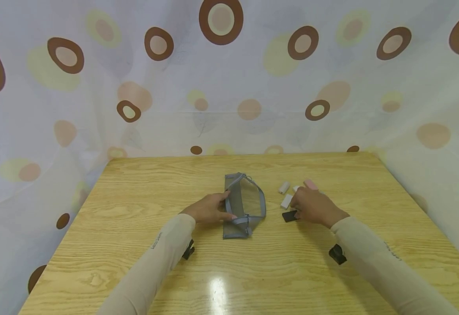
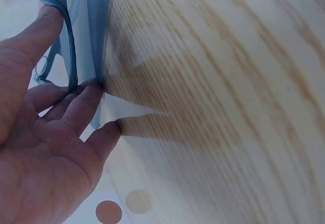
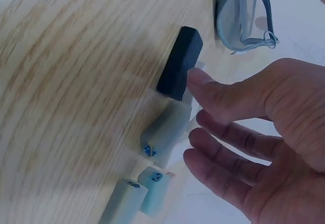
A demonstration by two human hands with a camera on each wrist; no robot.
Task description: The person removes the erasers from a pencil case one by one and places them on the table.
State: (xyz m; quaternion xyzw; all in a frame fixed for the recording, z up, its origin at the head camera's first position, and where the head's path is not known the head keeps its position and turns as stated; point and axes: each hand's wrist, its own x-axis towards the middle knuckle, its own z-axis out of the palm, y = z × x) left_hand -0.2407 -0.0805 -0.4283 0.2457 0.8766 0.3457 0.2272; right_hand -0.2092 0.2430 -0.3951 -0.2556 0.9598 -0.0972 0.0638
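A grey-blue see-through zip pouch [image 1: 254, 197] lies on the table with its mouth spread wide. My left hand [image 1: 210, 209] holds its near edge, thumb and fingers spread apart along the zipper band [image 2: 70, 46]. To the right of the pouch, my right hand [image 1: 315, 207] hovers over several small blocks that look like erasers. Its thumb is beside a black block [image 3: 180, 64], and the loosely bent fingers [image 3: 218, 176] have nothing between them. Close by are a white block [image 1: 286, 201], another white block [image 1: 284, 187] and a pink block [image 1: 310, 184], partly hidden by that hand.
The wood-grain table [image 1: 142, 183] reaches back to a dotted curtain [image 1: 221, 131], which also hangs at both sides. Dark straps [image 1: 337, 254] show at both wrists.
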